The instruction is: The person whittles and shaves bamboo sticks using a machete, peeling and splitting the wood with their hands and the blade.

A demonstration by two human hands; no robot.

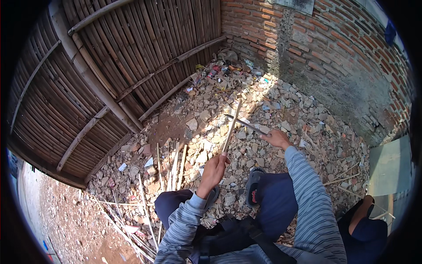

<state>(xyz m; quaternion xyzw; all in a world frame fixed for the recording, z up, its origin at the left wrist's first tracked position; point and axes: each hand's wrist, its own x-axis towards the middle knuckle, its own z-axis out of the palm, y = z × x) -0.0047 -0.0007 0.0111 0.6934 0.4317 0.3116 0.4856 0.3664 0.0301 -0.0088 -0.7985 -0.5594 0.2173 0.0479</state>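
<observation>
Long, grey-blue sleeves (313, 198) with thin dark stripes (307, 181) | navy-blue cloth trousers (276, 204) | dark grey, round-toed shoes (252, 181) | flat black strap (263, 239)

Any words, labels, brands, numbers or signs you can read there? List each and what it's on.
None can be read.
Litter: any print is too small to make out.
Grey panel: no legible marks.
Blade in the right hand, stick in the left hand: no lettering shows.

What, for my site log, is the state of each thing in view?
Left hand, closed on the bamboo strip.
Right hand, closed on the dark slim tool.
Bamboo strip, held by one end.
Dark slim tool, held, crossing the strip.
Pale sticks, lying loose.
Rubble, loose, partly sunlit.
Sandals, worn.
Slatted wall, upright.
Brick wall, partly sunlit.
</observation>
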